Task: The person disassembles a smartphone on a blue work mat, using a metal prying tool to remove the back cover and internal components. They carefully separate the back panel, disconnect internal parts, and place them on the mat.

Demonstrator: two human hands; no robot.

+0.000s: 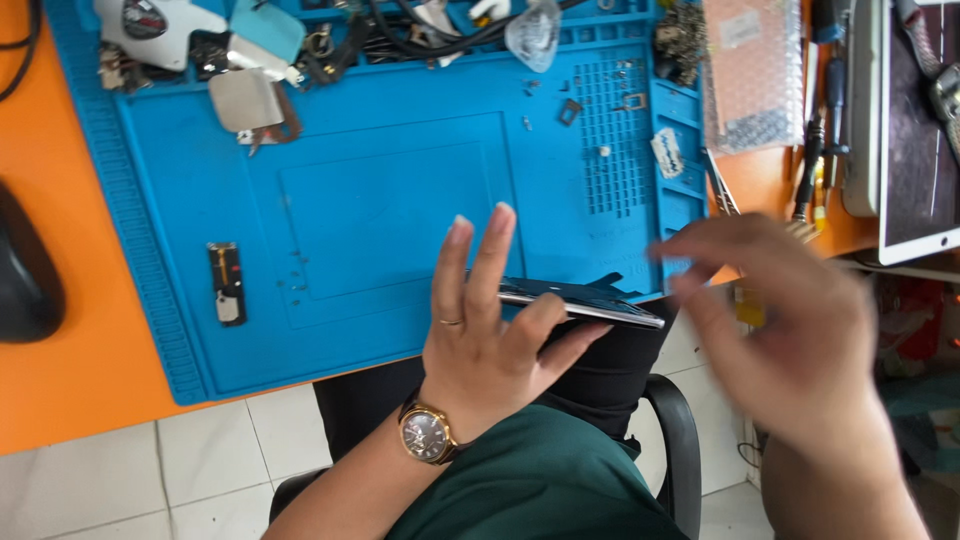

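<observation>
My left hand [490, 330] holds a thin dark phone [590, 300] edge-on at the near rim of the blue work mat [390, 210], thumb under it and two fingers raised straight. A gold watch sits on that wrist. My right hand [790, 330] is blurred, hovering just right of the phone with fingers spread and nothing in it.
A small circuit part [227, 283] lies on the mat's left side. Metal plates [248, 102], cables and loose parts crowd the mat's far edge. A bubble-wrap bag [752, 70], screwdrivers [812, 165] and a tablet [915, 130] are at the right. A black mouse [25, 275] rests on the orange desk.
</observation>
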